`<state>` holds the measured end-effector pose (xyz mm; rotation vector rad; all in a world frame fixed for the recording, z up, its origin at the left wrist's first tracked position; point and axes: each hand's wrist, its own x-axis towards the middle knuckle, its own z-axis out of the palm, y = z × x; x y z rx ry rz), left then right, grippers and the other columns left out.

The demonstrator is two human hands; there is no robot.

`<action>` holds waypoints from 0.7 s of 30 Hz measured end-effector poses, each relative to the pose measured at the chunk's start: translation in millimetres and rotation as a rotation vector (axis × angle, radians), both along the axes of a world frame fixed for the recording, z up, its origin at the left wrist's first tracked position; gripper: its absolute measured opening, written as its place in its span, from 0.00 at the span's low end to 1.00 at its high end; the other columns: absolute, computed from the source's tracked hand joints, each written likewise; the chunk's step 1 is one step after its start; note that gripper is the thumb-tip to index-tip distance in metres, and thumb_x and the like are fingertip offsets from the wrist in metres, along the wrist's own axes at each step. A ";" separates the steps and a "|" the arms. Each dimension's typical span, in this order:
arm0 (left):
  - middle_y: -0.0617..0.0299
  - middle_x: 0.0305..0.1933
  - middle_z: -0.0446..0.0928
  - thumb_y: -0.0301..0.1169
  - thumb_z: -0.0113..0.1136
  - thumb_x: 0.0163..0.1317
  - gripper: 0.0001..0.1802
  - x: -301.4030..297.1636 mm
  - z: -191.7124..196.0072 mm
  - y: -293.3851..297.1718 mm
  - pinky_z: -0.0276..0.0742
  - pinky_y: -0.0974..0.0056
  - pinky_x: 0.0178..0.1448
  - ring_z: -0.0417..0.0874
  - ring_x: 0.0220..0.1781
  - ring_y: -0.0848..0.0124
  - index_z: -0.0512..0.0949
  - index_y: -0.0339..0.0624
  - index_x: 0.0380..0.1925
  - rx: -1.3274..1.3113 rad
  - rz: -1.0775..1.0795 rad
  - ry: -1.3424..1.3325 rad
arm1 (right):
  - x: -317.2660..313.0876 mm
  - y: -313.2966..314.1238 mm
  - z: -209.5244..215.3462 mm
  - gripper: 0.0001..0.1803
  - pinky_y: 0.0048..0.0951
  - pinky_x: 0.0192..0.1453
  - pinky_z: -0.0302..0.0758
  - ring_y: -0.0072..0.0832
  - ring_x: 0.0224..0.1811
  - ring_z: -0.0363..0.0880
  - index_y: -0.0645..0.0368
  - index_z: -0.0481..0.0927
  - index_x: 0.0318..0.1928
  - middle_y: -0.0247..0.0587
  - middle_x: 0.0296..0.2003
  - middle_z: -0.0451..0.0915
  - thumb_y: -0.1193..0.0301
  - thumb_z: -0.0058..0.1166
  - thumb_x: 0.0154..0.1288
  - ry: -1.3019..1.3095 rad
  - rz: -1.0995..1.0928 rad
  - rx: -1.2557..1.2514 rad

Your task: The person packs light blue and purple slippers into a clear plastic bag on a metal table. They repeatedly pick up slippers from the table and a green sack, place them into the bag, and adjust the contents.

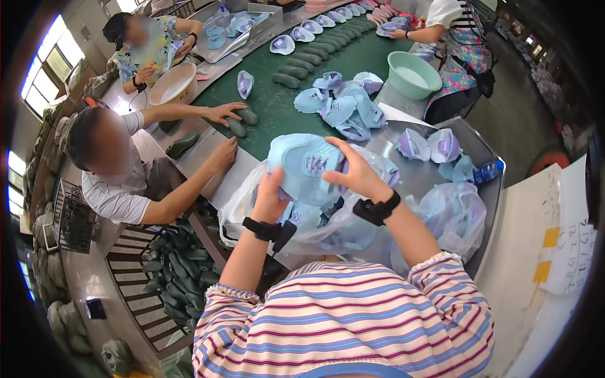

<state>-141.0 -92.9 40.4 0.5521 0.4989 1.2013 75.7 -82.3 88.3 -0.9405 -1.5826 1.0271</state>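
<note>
Between my two hands I hold a light blue shoe upper point(296, 165) with purple lacing, raised over an open clear plastic bag point(246, 205). My left hand point(271, 196) grips its lower left side, fingers partly hidden behind it. Fingers of my right hand point(354, 171) close round its right edge, thumb in front. More blue uppers point(301, 217) lie in the bag just below. Beyond my hands, a loose pile of blue uppers point(343, 107) rests on the green table. To the right, two uppers with purple-white insides point(430, 146) sit on the metal tray.
A worker at the left reaches over dark green shoe lasts point(249, 116) on the green table point(265, 135). Rows of lasts and uppers run away behind. A mint basin point(413, 75), a filled plastic bag point(450, 217) and a blue-capped bottle point(488, 171) stand right. A crate of lasts point(179, 277) is lower left.
</note>
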 end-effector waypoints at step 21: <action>0.55 0.56 0.67 0.31 0.56 0.52 0.27 30.6 -4.5 -8.6 0.62 0.56 0.60 0.69 0.56 0.64 0.63 0.39 0.53 0.046 -0.200 -0.014 | 24.0 -4.7 -48.0 0.34 0.31 0.49 0.72 0.24 0.46 0.73 0.58 0.61 0.58 0.34 0.45 0.72 0.69 0.62 0.50 0.889 0.247 -0.673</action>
